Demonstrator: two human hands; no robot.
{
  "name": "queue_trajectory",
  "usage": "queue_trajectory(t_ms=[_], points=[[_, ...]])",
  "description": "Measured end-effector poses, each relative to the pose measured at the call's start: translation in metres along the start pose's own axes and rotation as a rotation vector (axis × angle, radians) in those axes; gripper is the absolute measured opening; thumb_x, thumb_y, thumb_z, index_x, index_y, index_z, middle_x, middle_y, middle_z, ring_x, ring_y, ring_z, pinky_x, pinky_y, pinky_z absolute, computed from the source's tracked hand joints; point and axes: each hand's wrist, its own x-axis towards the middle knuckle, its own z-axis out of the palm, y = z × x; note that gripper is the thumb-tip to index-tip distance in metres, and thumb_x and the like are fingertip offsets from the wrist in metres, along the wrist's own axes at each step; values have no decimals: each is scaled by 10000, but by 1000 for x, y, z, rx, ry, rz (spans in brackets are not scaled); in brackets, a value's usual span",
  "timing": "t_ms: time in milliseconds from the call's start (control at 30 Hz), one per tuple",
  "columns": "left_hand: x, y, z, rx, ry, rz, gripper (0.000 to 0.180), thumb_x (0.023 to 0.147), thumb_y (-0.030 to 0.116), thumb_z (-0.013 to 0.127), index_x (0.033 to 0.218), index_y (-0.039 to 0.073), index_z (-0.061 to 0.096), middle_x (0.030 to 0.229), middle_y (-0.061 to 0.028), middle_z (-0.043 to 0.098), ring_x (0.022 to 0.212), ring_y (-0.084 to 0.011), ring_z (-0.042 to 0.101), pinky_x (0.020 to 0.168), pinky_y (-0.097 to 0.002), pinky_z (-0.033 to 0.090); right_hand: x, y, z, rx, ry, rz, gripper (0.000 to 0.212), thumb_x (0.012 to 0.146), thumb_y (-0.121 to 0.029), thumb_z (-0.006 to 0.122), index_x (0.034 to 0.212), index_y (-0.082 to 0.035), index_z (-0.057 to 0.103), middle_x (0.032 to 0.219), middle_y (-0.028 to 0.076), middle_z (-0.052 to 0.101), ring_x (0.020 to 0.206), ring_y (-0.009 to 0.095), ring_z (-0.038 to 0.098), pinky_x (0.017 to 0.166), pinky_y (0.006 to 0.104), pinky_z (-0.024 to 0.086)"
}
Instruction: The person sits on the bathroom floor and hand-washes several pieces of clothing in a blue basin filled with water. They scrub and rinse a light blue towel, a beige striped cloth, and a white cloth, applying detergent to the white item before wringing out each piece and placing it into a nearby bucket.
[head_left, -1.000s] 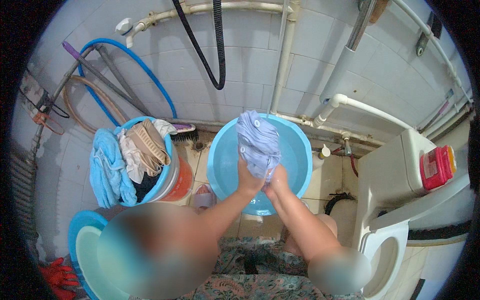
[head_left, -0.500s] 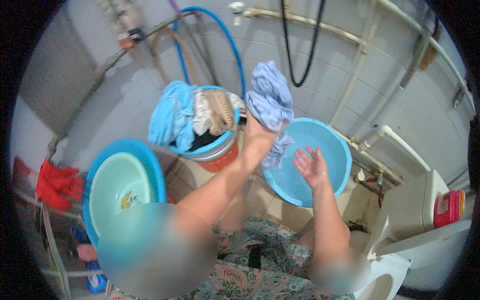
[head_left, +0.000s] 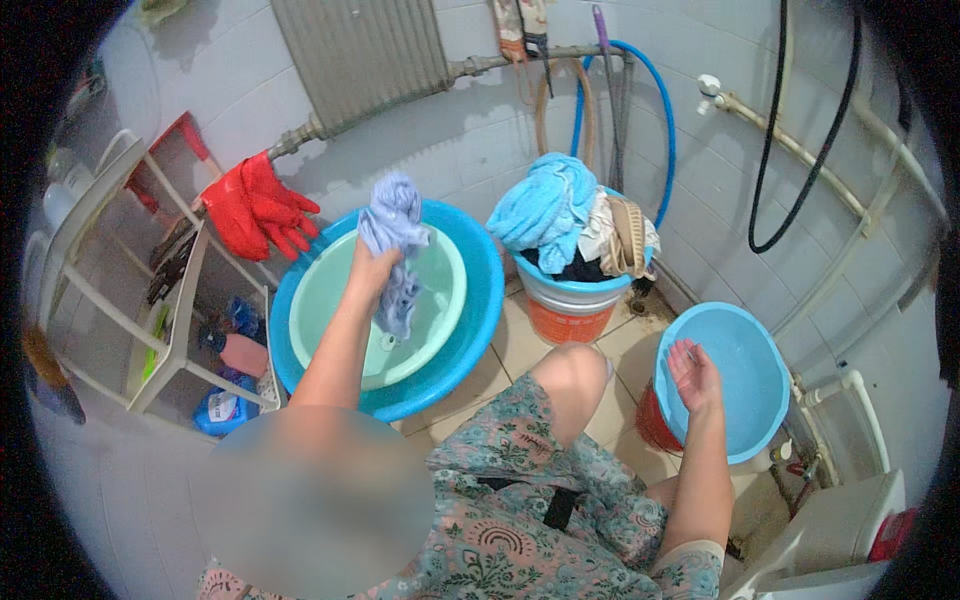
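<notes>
A bunched periwinkle-blue cloth (head_left: pixel 392 215) is gripped in my left hand (head_left: pixel 374 272), and one end of it hangs down. It is over the pale green basin (head_left: pixel 455 290), which sits inside a larger blue basin (head_left: pixel 484 270). Fingers spread and palm up, my right hand (head_left: pixel 694 376) holds nothing. It is at the left rim of the light blue basin (head_left: pixel 745 345) on the right, which seems to rest on a red bucket (head_left: pixel 655 420).
An orange bucket (head_left: pixel 570 322) topped with a basin of laundry, a light blue towel (head_left: pixel 548 205) and a scrub brush (head_left: pixel 628 235) stands between the basins. Red rubber gloves (head_left: pixel 250 210) hang at the left beside a shelf rack (head_left: pixel 180 345) of bottles. A toilet (head_left: pixel 850 520) is at lower right.
My view has turned to the left. My left hand has carried the cloth from beside the light blue basin to above the pale green basin. My right hand stays open near the light blue basin.
</notes>
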Motion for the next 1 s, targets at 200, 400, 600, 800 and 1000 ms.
queue_trajectory(t_ms=[200,400,600,800,1000], points=[[-29,-49,-15,559,25,-221,618,665,207,666,1215,50,435,1157,-161,491,1069,-263,484,907,-347,375,9,1,-4,-84,36,29,193,859,-163,531,1014,-48,523,990,92,592,856,189,592,726,335,514],[-20,41,108,698,-147,384,463,695,190,672,1127,108,526,1171,-151,453,1106,-310,441,940,-384,360,-2,-16,-3,-11,183,-75,123,833,-129,556,930,-54,569,861,58,616,783,171,601,672,293,517],[-28,72,294,576,-638,740,493,665,137,680,1133,147,526,1265,-163,389,1125,-331,430,937,-388,366,8,-19,-19,42,152,-90,185,848,-152,531,1002,-50,538,958,80,593,832,185,585,708,313,507],[2,42,386,1157,-491,1052,378,765,164,548,1141,187,520,1234,-179,427,1052,-334,482,863,-381,410,-6,-32,-9,5,221,-147,229,855,-157,513,1062,-59,519,973,76,591,848,184,579,722,309,499],[49,75,397,451,-435,457,225,768,72,500,993,86,514,930,-160,601,892,-345,564,722,-416,440,-19,-47,-15,54,246,-173,220,855,-171,521,1047,-64,527,964,66,591,841,167,576,713,296,493]])
